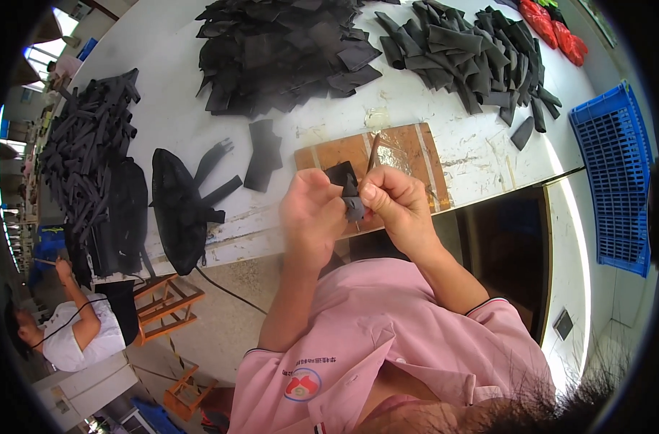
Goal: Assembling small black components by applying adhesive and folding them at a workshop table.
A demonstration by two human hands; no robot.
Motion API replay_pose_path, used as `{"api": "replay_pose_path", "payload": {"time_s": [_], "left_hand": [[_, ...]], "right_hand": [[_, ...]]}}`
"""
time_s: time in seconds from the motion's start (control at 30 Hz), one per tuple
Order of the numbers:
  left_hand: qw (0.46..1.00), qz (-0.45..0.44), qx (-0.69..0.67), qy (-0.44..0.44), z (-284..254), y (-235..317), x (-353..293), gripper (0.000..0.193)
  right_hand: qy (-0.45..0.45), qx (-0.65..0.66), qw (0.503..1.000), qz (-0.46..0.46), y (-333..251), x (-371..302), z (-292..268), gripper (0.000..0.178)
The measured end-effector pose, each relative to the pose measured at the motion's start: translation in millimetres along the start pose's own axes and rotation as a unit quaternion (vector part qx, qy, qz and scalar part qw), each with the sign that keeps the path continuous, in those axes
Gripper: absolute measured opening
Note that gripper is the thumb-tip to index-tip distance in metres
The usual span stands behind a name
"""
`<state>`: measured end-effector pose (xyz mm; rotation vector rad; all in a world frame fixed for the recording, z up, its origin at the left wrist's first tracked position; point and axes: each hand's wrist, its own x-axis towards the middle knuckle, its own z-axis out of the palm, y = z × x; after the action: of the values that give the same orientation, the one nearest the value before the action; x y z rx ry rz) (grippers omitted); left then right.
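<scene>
1. Dark-grey fabric (354,210) is pinched between the left hand (313,211) (slightly blurred) and the right hand (399,205), over the near edge of a brown board (321,155).
2. From the fabric, a thin stick (373,153) is seen near one o'clock.
3. Black pieces (275,61) are heaped at eleven o'clock; a blue crate (618,159) is placed at three.

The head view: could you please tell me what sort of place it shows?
It looks like a small factory workshop. Dark cut pieces lie heaped on a long white table, and another person in a white shirt is farther left, near wooden stools.
</scene>
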<state>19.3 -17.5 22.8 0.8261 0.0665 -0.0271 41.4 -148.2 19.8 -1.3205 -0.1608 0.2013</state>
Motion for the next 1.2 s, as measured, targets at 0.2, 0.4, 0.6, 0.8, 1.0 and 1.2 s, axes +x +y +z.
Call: {"api": "replay_pose_path", "payload": {"time_s": [0.2, 0.4, 0.6, 0.8, 1.0, 1.2], "left_hand": [[0.973, 0.002, -0.047, -0.226, 8.0, 13.9, 15.4, 0.028], [0.986, -0.118, -0.079, -0.087, 32.5, 33.5, 40.7, 0.028], [0.994, -0.101, 0.006, -0.037, 24.8, 28.1, 44.2, 0.023], [0.956, -0.175, -0.222, -0.083, 18.6, 26.4, 60.0, 0.027], [0.98, -0.125, -0.132, -0.076, 16.5, 15.4, 45.3, 0.024], [0.994, -0.043, -0.074, -0.061, -0.3, -13.7, 50.1, 0.023]], "right_hand": [[-0.027, -0.088, 0.986, -0.139, -39.3, -5.2, -0.7, 0.017], [0.005, -0.039, 0.999, -0.016, -61.5, 39.3, -16.5, 0.025], [-0.066, 0.033, 0.994, 0.079, -45.7, 45.5, -27.0, 0.021], [-0.06, 0.022, 0.996, 0.07, -59.5, 55.7, -23.2, 0.023], [-0.12, 0.05, 0.989, 0.074, -37.2, 52.6, -34.9, 0.029], [-0.134, 0.045, 0.986, 0.091, -9.2, 55.6, -39.9, 0.029]]}}
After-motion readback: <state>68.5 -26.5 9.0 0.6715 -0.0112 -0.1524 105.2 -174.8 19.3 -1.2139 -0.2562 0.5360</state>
